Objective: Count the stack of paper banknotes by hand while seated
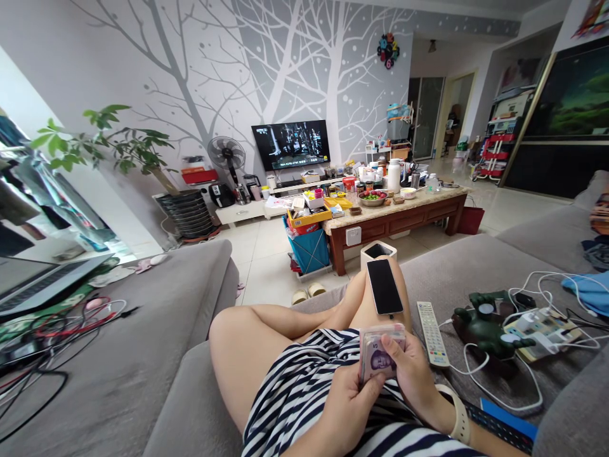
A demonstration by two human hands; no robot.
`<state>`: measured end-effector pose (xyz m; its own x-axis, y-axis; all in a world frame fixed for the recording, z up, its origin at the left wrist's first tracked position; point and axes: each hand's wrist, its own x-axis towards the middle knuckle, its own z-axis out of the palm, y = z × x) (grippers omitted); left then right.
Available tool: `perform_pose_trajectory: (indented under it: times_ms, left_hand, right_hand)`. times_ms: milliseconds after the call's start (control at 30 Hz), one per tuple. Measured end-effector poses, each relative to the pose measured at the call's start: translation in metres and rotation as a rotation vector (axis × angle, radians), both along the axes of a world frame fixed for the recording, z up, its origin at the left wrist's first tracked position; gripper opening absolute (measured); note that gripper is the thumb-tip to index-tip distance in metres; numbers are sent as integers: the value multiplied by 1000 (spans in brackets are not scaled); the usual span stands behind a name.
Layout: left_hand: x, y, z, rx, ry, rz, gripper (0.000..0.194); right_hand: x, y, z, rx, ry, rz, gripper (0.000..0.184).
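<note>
Both my hands hold a stack of banknotes [378, 351] over my lap. My left hand [349, 406] grips the stack from below, thumb on its lower edge. From the right side my right hand [413, 374] closes round it, thumb across the top note. A black phone [384, 286] lies face up on my right thigh, just beyond the notes. I sit cross-legged on a grey sofa [143, 368] in a striped dress.
A white remote control [432, 332], a green fist-shaped toy [490, 327], white cables and a power strip [542, 324] lie on the sofa to my right. A laptop [42, 279] and cords sit left. A cluttered coffee table [404, 212] and a TV [291, 145] stand ahead.
</note>
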<state>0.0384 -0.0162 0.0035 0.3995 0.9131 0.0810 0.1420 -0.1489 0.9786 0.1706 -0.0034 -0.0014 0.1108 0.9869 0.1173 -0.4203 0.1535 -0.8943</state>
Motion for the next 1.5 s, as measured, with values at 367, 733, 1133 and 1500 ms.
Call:
perform_pose_trajectory:
  times_ms: [367, 733, 1133, 1500]
  left_hand:
    - [-2, 3, -11, -123, -89, -35, 46]
    - [-3, 2, -3, -399, -310, -24, 55]
    - [-2, 6, -7, -401, -373, 224, 54]
    - [-1, 13, -8, -549, -582, 422, 47]
  right_hand:
    - [3, 2, 3, 16, -44, -42, 39]
    - [6, 1, -4, 124, -108, -44, 38]
    - [-8, 24, -1, 57, -62, 102, 43]
    - [19, 41, 4, 109, -292, 301, 47]
